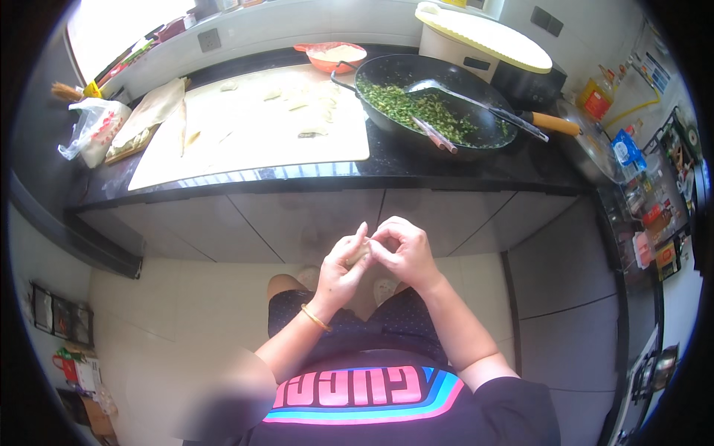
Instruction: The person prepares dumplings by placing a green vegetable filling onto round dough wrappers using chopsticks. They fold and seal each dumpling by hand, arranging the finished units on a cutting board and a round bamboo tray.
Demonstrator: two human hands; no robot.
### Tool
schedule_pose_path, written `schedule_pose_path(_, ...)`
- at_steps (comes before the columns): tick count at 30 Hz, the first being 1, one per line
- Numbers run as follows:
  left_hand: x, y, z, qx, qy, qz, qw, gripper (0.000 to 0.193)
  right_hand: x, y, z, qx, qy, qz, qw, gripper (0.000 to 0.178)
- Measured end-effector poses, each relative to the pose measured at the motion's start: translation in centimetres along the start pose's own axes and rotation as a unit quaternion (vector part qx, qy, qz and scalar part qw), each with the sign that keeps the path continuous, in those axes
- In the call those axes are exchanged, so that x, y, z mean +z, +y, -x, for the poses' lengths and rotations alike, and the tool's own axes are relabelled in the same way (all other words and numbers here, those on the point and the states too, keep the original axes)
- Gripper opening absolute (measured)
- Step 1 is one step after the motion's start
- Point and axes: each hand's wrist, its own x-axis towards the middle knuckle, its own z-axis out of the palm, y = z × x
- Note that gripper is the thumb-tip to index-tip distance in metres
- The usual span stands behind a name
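Observation:
A pale dumpling (358,256) sits in my left hand (343,259), whose fingers curl round it in front of my lap. My right hand (401,249) meets the left one and pinches the dumpling's edge between thumb and fingers. Both hands partly hide it. Ahead on the counter lies a large white board (245,154) with several pale dumplings on its right half, one of them a single dumpling (312,132) nearer its front edge. To the right, a black wok (487,143) holds chopped green filling (398,106).
A metal spatula (476,104) and short sticks (433,135) rest in the wok. Behind the board stands an orange bowl (331,58) of pale powder. A plastic bag (97,130) sits far left; an oil bottle (597,95) stands right. Cabinet fronts (312,215) face my knees.

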Motion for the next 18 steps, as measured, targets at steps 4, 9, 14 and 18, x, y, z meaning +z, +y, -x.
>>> schedule_pose_path(4, 0.6, 0.5, -0.1, 0.050, -0.001, -0.076, 0.996, 0.049, 0.8, 0.1, 0.2, -0.043, 0.038, 0.028, 0.998, 0.007)
schedule_pose_path(9, 0.2, 0.1, 0.1, -0.045, 0.024, 0.034, 0.998, 0.054, 0.1, 0.5, 0.2, -0.003, 0.018, -0.028, 0.999, 0.006)
schedule_pose_path(14, 0.1, 0.7, -0.2, 0.040, -0.032, -0.082, 0.995, 0.056, 0.2, -0.2, -0.1, -0.008, 0.006, 0.032, 0.999, 0.008)
schedule_pose_path(18, 0.2, 0.5, -0.2, 0.008, -0.006, -0.042, 0.999, 0.052, 0.9, 0.3, 0.0, -0.050, 0.045, 0.011, 0.998, 0.007)
